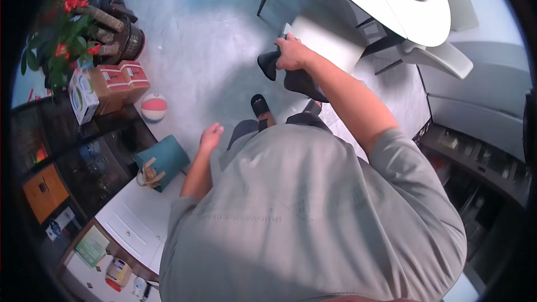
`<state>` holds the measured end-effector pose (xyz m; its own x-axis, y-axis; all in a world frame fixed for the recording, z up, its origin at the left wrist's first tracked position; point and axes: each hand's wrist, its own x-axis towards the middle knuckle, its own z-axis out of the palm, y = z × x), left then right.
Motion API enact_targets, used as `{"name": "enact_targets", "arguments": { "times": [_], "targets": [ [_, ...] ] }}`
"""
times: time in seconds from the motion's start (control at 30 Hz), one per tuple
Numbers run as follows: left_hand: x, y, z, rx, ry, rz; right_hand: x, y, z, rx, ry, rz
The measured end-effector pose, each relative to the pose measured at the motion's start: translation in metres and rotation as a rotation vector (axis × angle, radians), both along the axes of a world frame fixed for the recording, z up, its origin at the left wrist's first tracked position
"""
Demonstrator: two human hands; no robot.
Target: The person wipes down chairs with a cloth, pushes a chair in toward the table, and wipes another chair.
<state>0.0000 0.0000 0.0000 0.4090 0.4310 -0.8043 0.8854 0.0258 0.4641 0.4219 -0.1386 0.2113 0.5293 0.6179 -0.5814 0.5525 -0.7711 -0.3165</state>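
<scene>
My right hand [292, 53] reaches forward to the near side of a beige chair [330, 36]. Its fingers are wrapped round a dark, rounded object [268, 65] with a light grey end; its exact kind is hard to make out. Just below that hand is another dark, curved shape [305, 85], and I cannot tell whether it is part of the chair or of the held object. My left hand [211, 135] hangs low at my left side over the floor, its fingers curled in loosely with nothing visible in them.
A white oval table [386, 0] with more chairs stands at the front right. On the left are a potted plant [72, 45], cardboard boxes [114, 86], a ball [154, 107] and a teal bag [162, 162] by a white cabinet [134, 223]. Black sandals [259, 104] are on my feet.
</scene>
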Motion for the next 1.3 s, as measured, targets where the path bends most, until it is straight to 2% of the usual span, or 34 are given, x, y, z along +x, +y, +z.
{"name": "enact_targets", "arguments": {
  "times": [0.07, 0.1, 0.17, 0.2, 0.23, 0.3, 0.33, 0.4, 0.43, 0.5, 0.53, 0.6, 0.7, 0.77, 0.83, 0.9, 0.93, 1.0, 1.03, 1.1, 1.17, 1.23, 1.3],
  "targets": [
    [-0.001, -0.002, 0.0, -0.034, -0.007, -0.041, -0.006, 0.0, -0.007, 0.069, -0.112, 0.035],
    [0.021, 0.031, 0.024, 0.056, -0.007, -0.068, -0.003, 0.01, -0.011, 0.158, -0.117, 0.004],
    [0.046, 0.003, 0.065, 0.043, -0.026, -0.069, -0.024, -0.021, -0.016, 0.342, -0.369, 0.286],
    [0.055, -0.003, 0.071, -0.002, -0.088, -0.014, -0.025, -0.033, -0.026, 0.468, -0.41, 0.292],
    [0.065, 0.0, 0.076, 0.008, -0.081, -0.038, -0.027, -0.041, -0.017, 0.475, -0.411, 0.266],
    [0.092, 0.0, 0.083, -0.005, -0.242, -0.07, -0.042, -0.073, 0.007, 0.694, -0.348, 0.102],
    [0.107, 0.002, 0.086, -0.002, -0.232, -0.091, -0.047, -0.092, 0.018, 0.696, -0.347, 0.079],
    [0.142, 0.003, 0.092, -0.049, -0.446, -0.048, -0.054, -0.136, 0.033, 0.456, -0.355, 0.087],
    [0.164, 0.0, 0.113, -0.046, -0.438, -0.064, -0.06, -0.156, 0.032, 0.46, -0.352, 0.07],
    [0.211, -0.015, 0.179, -0.108, -0.505, -0.061, -0.067, -0.182, 0.026, 0.294, -0.446, -0.006],
    [0.229, -0.021, 0.194, -0.1, -0.495, -0.07, -0.068, -0.179, 0.026, 0.303, -0.438, -0.016],
    [0.256, -0.032, 0.214, -0.179, -0.566, -0.055, -0.071, -0.167, 0.032, -0.038, -0.634, 0.107],
    [0.285, -0.05, 0.227, -0.298, -0.568, 0.002, -0.059, -0.116, 0.038, -0.024, -0.456, 0.072],
    [0.29, -0.044, 0.205, -0.296, -0.542, 0.014, -0.047, -0.079, 0.02, 0.267, -0.169, -0.218],
    [0.301, -0.047, 0.202, -0.322, -0.513, 0.013, -0.047, -0.059, -0.008, 0.642, -0.331, -0.212],
    [0.305, -0.057, 0.219, -0.325, -0.546, 0.141, -0.043, -0.064, -0.009, 0.606, -0.34, -0.092],
    [0.305, -0.058, 0.217, -0.351, -0.528, 0.117, -0.048, -0.079, -0.008, 0.582, -0.338, -0.125],
    [0.308, -0.059, 0.213, -0.321, -0.522, 0.272, -0.063, -0.099, -0.003, 0.443, -0.319, -0.12],
    [0.312, -0.063, 0.215, -0.33, -0.517, 0.261, -0.064, -0.113, -0.001, 0.435, -0.321, -0.132],
    [0.321, -0.069, 0.217, -0.2, -0.475, 0.123, -0.069, -0.161, 0.005, 0.256, -0.273, -0.152],
    [0.323, -0.071, 0.213, -0.221, -0.467, 0.119, -0.071, -0.21, 0.02, 0.186, -0.381, -0.106],
    [0.323, -0.07, 0.207, -0.128, -0.498, 0.069, -0.07, -0.255, 0.028, 0.099, -0.432, -0.133],
    [0.323, -0.067, 0.197, -0.088, -0.507, 0.039, -0.057, -0.291, 0.052, 0.05, -0.3, -0.236]
  ]
}}
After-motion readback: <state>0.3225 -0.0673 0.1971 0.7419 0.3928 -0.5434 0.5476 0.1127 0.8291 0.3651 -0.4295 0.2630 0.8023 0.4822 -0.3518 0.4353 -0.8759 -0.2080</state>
